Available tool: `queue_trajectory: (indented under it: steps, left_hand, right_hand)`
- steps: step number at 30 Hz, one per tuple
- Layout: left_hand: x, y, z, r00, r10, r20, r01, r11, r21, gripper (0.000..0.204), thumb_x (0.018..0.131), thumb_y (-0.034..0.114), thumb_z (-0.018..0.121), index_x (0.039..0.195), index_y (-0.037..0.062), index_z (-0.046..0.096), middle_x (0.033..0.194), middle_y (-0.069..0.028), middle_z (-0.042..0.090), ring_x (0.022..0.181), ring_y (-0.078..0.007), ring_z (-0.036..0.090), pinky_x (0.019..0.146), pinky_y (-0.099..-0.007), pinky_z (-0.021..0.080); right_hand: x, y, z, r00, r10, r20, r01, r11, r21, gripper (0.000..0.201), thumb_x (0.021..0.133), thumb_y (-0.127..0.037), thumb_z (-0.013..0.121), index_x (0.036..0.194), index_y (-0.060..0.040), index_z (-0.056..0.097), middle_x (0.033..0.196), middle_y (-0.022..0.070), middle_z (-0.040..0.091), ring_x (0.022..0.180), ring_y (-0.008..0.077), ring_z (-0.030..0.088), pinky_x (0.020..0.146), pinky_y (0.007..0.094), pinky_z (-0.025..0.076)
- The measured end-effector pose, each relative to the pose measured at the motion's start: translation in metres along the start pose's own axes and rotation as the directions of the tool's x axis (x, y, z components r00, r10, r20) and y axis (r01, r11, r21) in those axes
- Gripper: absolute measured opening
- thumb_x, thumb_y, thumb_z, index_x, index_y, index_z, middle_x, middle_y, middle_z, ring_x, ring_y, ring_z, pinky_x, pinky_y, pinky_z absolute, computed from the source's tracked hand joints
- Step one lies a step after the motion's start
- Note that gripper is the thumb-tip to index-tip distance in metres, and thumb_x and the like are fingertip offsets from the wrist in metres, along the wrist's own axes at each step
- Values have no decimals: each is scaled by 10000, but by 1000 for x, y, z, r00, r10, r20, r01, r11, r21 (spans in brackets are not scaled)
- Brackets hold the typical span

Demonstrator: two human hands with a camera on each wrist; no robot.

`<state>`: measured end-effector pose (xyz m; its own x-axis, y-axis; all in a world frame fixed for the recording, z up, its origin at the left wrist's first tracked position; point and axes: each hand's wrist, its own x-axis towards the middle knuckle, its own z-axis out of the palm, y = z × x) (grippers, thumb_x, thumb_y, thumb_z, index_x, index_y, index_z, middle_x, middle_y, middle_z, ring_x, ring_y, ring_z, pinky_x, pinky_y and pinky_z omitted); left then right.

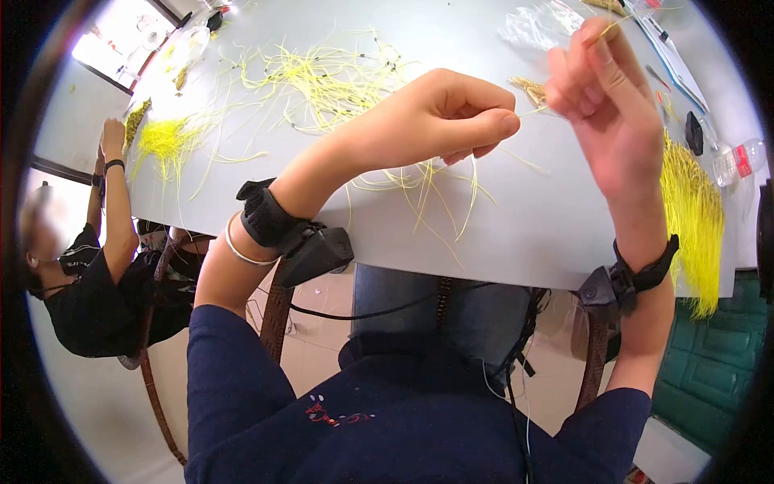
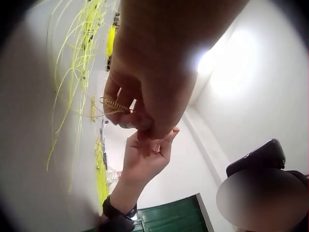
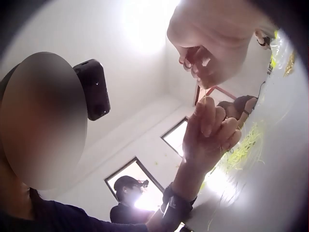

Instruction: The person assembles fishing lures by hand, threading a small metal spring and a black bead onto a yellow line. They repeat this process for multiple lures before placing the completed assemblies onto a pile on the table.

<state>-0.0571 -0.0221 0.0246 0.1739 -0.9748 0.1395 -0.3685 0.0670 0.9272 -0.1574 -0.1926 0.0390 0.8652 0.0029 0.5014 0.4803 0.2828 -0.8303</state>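
Note:
Over the grey table [image 1: 476, 242], my left hand [image 1: 439, 117] is curled with its thumb against the index finger, pinching a thin yellow line. In the left wrist view a small gold spring-like coil [image 2: 116, 105] shows at its curled fingers. My right hand [image 1: 609, 101] is raised higher to the right, fingers bent, thumb and index finger pinching a fine yellow strand [image 1: 614, 27]. The right wrist view shows a short stretch of line [image 3: 205, 92] between the two hands. Beneath the left hand, loose yellow strands spread over the table.
A tangled heap of yellow lines [image 1: 322, 81] with dark bits lies behind the left hand. Small gold pieces [image 1: 530, 90] lie between the hands. A long yellow bundle [image 1: 695, 226] hangs over the right edge, near a bottle [image 1: 740, 160]. Another person [image 1: 89, 282] sits at the left.

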Motion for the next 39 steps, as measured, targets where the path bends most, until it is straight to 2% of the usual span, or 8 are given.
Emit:
queue_trajectory:
  steps: [3, 5, 7, 10, 18, 20, 32, 39]
  left_hand:
    - [1, -1, -1, 999, -16, -34, 16, 1000, 11, 369, 924, 277, 441, 622, 66, 447, 537, 35, 436, 462, -21, 397, 421, -185, 305]
    - [3, 0, -2, 997, -28, -67, 30, 999, 43, 365, 922, 269, 437, 619, 65, 441, 535, 31, 443, 464, -20, 407, 422, -185, 307]
    - [4, -3, -2, 997, -9, -79, 14, 998, 56, 361, 926, 269, 423, 635, 58, 457, 561, 12, 471, 496, -26, 448, 452, -178, 337]
    - [0, -12, -2, 985, 14, -171, -5, 999, 51, 332, 924, 270, 425, 732, 29, 550, 621, -1, 509, 542, -33, 478, 502, -170, 381]
    - [1, -17, -5, 988, -17, -156, 30, 996, 81, 219, 898, 159, 485, 1005, 16, 612, 743, -17, 584, 592, -45, 507, 546, -175, 427]
    - [1, -17, -5, 985, -33, -171, 44, 997, 58, 203, 893, 138, 494, 1010, 19, 609, 759, -23, 600, 596, -46, 511, 543, -175, 427]
    - [1, -19, -5, 970, -66, -235, 64, 998, -15, 205, 862, 200, 577, 970, 27, 554, 831, -67, 652, 648, -58, 559, 545, -177, 436]
    - [3, -23, -7, 947, 74, -311, -15, 982, 188, 185, 821, 160, 631, 929, 18, 584, 825, -30, 628, 737, -66, 584, 594, -198, 462]
  right_hand:
    - [6, -13, -16, 996, -56, -76, 49, 995, -92, 130, 939, -190, 412, 924, -94, 500, 628, -43, 251, 563, 74, 249, 519, 215, 233]
    - [3, -26, -6, 988, 9, -155, -9, 1000, 2, 162, 913, -253, 486, 868, -98, 496, 626, -25, 384, 595, 93, 390, 600, 207, 358]
    - [5, -16, -20, 963, 18, -269, -29, 999, -37, 134, 929, -206, 447, 864, -90, 466, 588, -29, 279, 536, 94, 290, 547, 218, 337]
    - [7, -9, -28, 998, 13, -56, -20, 991, -133, 124, 932, -195, 435, 911, -95, 504, 629, -51, 285, 561, 57, 265, 509, 203, 231]
    - [6, -1, -18, 971, 128, -200, -225, 766, -603, 137, 867, -178, 532, 920, -61, 578, 687, -36, 486, 579, 44, 359, 507, 188, 289]
    - [5, 8, -21, 992, 103, 79, 3, 590, -808, 124, 801, -142, 605, 866, -36, 604, 721, -28, 555, 548, 34, 337, 479, 191, 274]
    - [4, 6, -8, 992, 21, 128, 111, 373, -921, 91, 720, -48, 623, 805, -45, 589, 662, 38, 570, 535, 120, 412, 499, 246, 346]
    - [3, 12, -3, 984, -98, 152, 178, 380, -908, 94, 685, -19, 614, 748, -43, 549, 653, 32, 523, 561, 129, 440, 512, 248, 367]
